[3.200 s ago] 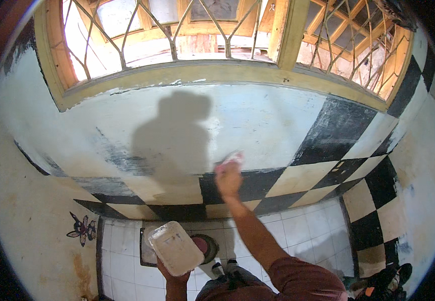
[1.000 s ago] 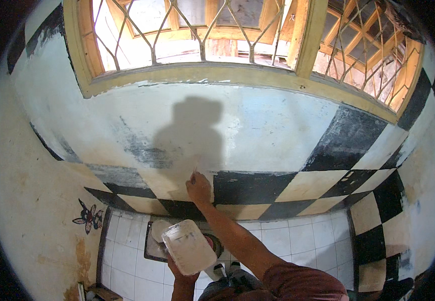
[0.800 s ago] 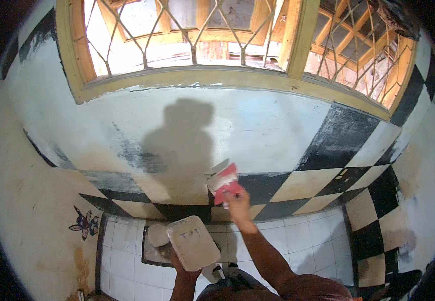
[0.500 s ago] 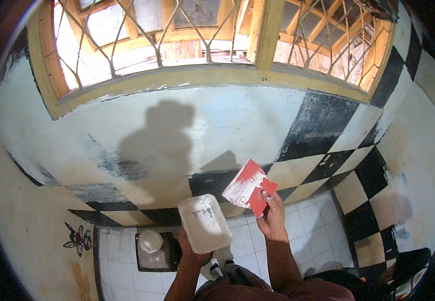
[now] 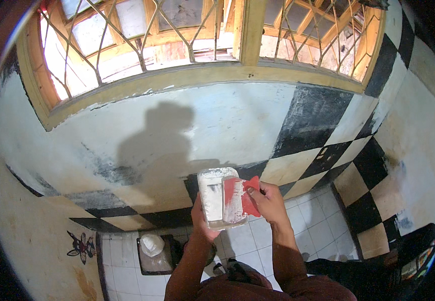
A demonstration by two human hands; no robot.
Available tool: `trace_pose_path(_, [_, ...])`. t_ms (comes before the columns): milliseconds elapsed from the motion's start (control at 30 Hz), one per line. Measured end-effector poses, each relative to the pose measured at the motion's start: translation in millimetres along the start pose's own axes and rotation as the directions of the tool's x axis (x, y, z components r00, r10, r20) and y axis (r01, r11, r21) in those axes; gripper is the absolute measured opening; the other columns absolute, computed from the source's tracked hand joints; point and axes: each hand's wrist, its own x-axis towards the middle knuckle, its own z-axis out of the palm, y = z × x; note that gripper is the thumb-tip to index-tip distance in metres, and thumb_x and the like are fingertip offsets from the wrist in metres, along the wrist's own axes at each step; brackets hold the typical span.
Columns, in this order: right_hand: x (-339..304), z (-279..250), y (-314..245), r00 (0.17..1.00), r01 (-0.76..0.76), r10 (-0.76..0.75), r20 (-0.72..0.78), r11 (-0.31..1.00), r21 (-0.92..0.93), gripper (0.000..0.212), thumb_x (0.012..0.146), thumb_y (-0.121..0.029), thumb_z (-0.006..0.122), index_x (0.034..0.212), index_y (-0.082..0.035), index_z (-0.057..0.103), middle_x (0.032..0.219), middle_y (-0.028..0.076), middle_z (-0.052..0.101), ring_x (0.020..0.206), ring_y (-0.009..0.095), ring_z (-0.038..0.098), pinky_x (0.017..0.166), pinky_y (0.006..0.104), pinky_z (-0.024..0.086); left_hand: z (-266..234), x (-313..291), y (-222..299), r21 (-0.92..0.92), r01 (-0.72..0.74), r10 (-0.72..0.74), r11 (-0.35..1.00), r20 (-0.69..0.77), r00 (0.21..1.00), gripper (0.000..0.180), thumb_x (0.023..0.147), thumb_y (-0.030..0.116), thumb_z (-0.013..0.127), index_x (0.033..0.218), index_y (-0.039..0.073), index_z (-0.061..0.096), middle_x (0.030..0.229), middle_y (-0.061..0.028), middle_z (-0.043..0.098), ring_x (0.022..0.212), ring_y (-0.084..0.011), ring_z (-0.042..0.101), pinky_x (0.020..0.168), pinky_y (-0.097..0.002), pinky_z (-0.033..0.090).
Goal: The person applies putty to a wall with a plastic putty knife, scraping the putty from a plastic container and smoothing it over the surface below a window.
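My left hand grips a shallow rectangular tray by its left side and underside, its fingers partly hidden behind it. White paste coats the inside of the tray. With thumb and fingers, my right hand pinches a flat red scraper by its wavy-edged end. White paste smears the scraper's blade, which lies over the tray's right half. Whether the blade presses into the paste or only rests on the rim, I cannot tell.
Ahead stands a wall with whitened patches over black and cream checks. Above it is a wooden window frame with a metal grille. A white bundle sits on a low dark-edged stand at lower left. Dark furniture is at right.
The scraper has moved left and down from beside the tray to over its right half. The tray has shifted right and up, and the two hands are closer together.
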Motion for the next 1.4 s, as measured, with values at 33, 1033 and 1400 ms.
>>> trace_pose_path(33, [4.4,-1.7,0.9,0.999,0.007,-0.005,0.053,0.999,-0.043,0.015,0.088,-0.008,0.057,0.093,0.001,0.068,0.07,-0.002,0.059,0.063,0.005,0.048,0.057,0.0235,0.04,-2.6,3.8,0.0,0.01,-0.004,0.004,1.0,-0.018,1.0,0.042,0.097,0.037,0.042,0.127,0.008,0.05,0.121,-0.0093,0.058,0.111,-0.0267,0.057,0.097,-0.0454,0.045])
trace_pose_path(1033, [16.3,25.6,13.9,0.994,-0.085,0.07,0.08,0.974,0.208,0.025,0.086,-0.018,0.061,0.097,0.003,0.07,0.076,0.006,0.067,0.068,0.008,0.057,0.06,0.0282,0.047,22.8,10.7,0.2,0.105,0.045,-0.045,0.993,0.0,0.999,0.043,0.096,0.038,0.046,0.126,0.007,0.05,0.121,-0.0109,0.058,0.11,-0.0271,0.057,0.096,-0.0444,0.047])
trace_pose_path(1400, [10.3,20.6,-33.9,0.979,0.2,-0.194,0.059,0.971,-0.13,0.019,0.085,-0.016,0.06,0.091,0.001,0.065,0.07,0.016,0.063,0.059,0.02,0.06,0.058,0.0341,0.047,0.3,4.9,-1.5,0.087,0.042,-0.044,0.995,0.014,0.999,0.05,0.099,0.046,0.034,0.132,0.011,0.048,0.125,-0.0105,0.057,0.114,-0.0298,0.055,0.099,-0.0472,0.043])
